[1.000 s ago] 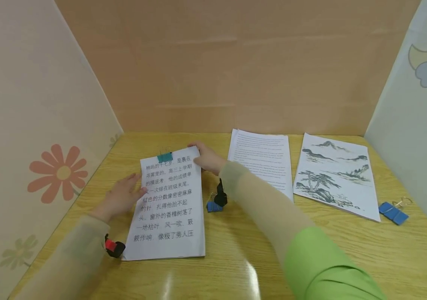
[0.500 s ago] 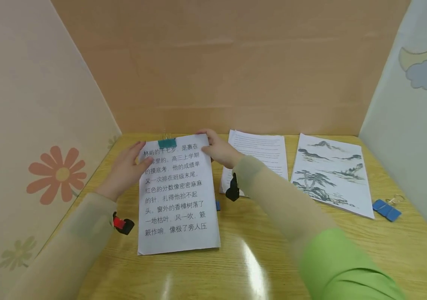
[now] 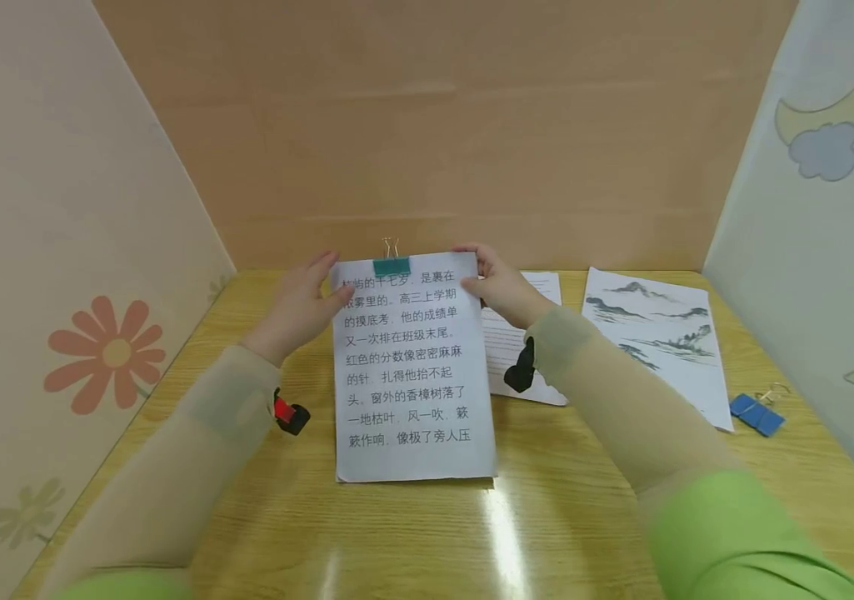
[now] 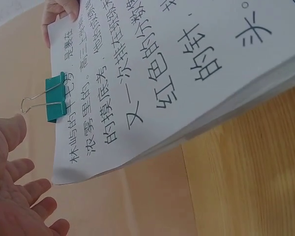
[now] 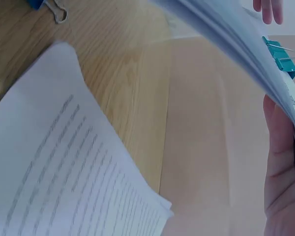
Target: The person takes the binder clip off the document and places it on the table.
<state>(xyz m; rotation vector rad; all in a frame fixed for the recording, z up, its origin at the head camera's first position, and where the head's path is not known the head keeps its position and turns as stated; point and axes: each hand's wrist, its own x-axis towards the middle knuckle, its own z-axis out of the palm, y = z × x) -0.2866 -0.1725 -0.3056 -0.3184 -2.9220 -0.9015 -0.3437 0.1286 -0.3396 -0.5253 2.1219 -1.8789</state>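
A paper stack [image 3: 407, 375] printed with large Chinese text is held together at its top edge by a teal binder clip [image 3: 392, 267]. My right hand [image 3: 497, 287] pinches the top right corner and lifts that end off the wooden table [image 3: 546, 517]. The right wrist view shows the thumb [image 5: 282, 167] behind the sheets [image 5: 236, 34], close to the clip [image 5: 281, 54]. My left hand [image 3: 299, 312] is at the top left corner. In the left wrist view its fingers [image 4: 14, 196] are spread and just clear of the paper stack [image 4: 187, 64] and the teal clip [image 4: 55, 97].
A second stack of small-print text [image 3: 527, 333] lies right of the held one, partly behind my right arm. Ink landscape sheets [image 3: 659, 342] lie further right, with a blue binder clip [image 3: 755, 412] beside them. Booth walls close in the left, back and right sides.
The clipped stack has moved right toward the table's middle and its top end has risen. My left hand slid up from the left edge to the top left corner.
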